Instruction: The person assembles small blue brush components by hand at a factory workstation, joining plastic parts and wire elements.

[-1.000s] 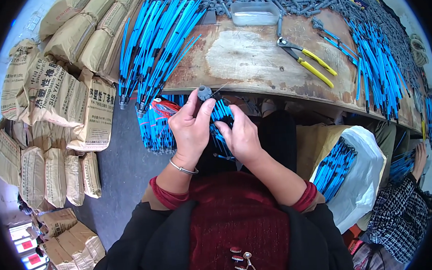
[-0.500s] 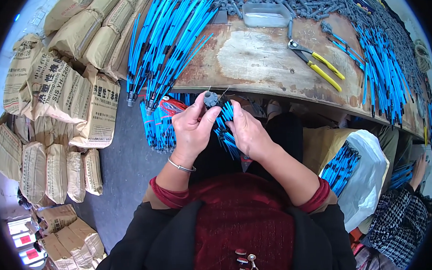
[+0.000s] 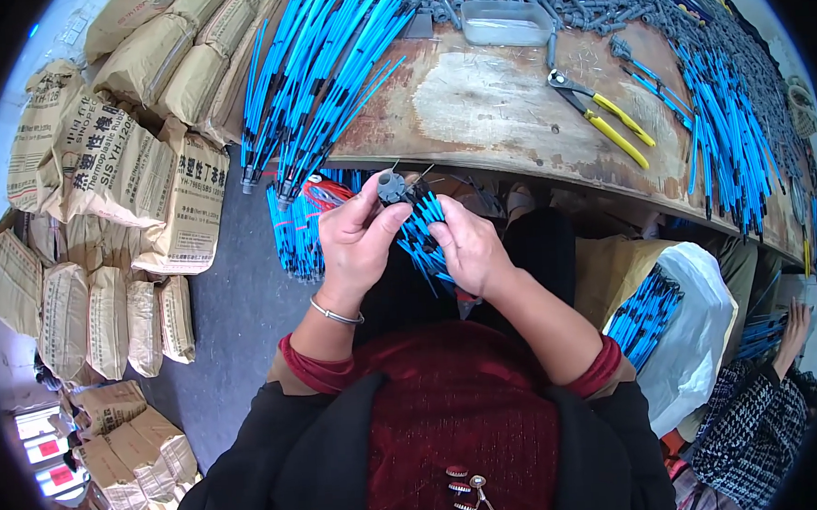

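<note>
Over my lap, my left hand (image 3: 356, 237) grips a round grey plastic fitting (image 3: 391, 187) with holes in its end, thumb pressed against its side. Thin wire-like ends stick out beyond it. From the fitting a bunch of blue and black rods (image 3: 420, 240) hangs down toward my knees. My right hand (image 3: 471, 250) is closed around the rods just beside the fitting, its thumb lying along them. How the rods sit in the fitting is hidden by my fingers.
Yellow-handled pliers (image 3: 616, 131) lie on the wooden table (image 3: 474, 104) near a clear tray (image 3: 505, 23) and heaped grey fittings (image 3: 598, 0). Blue rod bunches lie left (image 3: 321, 84) and right (image 3: 730, 136). Paper sacks (image 3: 118, 169) are stacked left; a white sack (image 3: 702, 304) and another person's hand (image 3: 793, 327) are right.
Both hands have shifted slightly, the left a little to the left with the grey fitting, which has tilted. My right thumb has moved onto the rods. The other person's hand has moved slightly.
</note>
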{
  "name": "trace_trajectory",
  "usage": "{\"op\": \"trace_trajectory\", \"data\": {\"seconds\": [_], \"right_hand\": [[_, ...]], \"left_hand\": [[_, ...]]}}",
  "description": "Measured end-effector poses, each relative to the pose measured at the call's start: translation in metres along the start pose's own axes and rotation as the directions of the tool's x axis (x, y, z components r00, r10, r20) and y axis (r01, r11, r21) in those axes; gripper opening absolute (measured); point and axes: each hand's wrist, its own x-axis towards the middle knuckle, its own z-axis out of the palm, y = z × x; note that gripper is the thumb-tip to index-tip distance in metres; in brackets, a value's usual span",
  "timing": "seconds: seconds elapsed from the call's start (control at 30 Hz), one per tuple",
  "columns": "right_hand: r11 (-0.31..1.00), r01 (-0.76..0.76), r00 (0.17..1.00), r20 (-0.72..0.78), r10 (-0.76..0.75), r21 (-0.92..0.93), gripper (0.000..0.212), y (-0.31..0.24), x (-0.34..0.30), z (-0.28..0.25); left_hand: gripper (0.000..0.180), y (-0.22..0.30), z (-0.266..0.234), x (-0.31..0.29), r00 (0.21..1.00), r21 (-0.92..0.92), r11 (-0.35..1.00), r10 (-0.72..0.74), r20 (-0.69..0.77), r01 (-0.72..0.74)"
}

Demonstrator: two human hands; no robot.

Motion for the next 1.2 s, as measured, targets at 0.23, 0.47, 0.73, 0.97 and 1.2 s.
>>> {"op": "trace_trajectory", "data": {"seconds": [0.23, 0.47, 0.73, 0.97, 1.2], "right_hand": [[0.996, -0.026, 0.990, 0.142, 0.013, 0.088, 0.029, -0.004, 0.006, -0.012], [0.987, -0.148, 0.982, 0.131, 0.140, 0.061, 0.027, -0.016, 0.008, -0.005], [0.997, -0.071, 0.996, -0.057, 0.069, -0.037, 0.019, -0.016, 0.004, 0.008], [0.983, -0.022, 0.995, 0.100, 0.004, 0.183, 0.015, -0.010, 0.001, -0.009], [0.988, -0.088, 0.953, 0.300, 0.046, 0.128, 0.014, -0.001, 0.008, -0.017]], "left_hand": [[0.040, -0.007, -0.009, 0.000, 0.994, -0.180, 0.984, 0.025, 0.107, -0.005], [0.036, 0.001, -0.001, -0.006, 0.995, -0.097, 0.991, -0.093, 0.020, 0.094], [0.027, 0.011, 0.015, -0.006, 0.955, -0.215, 0.950, -0.261, -0.145, 0.227], [0.033, 0.006, -0.008, -0.006, 0.972, -0.394, 0.891, -0.180, 0.151, 0.226], [0.038, 0.003, -0.018, 0.000, 0.930, -0.385, 0.898, -0.066, 0.361, 0.213]]}}
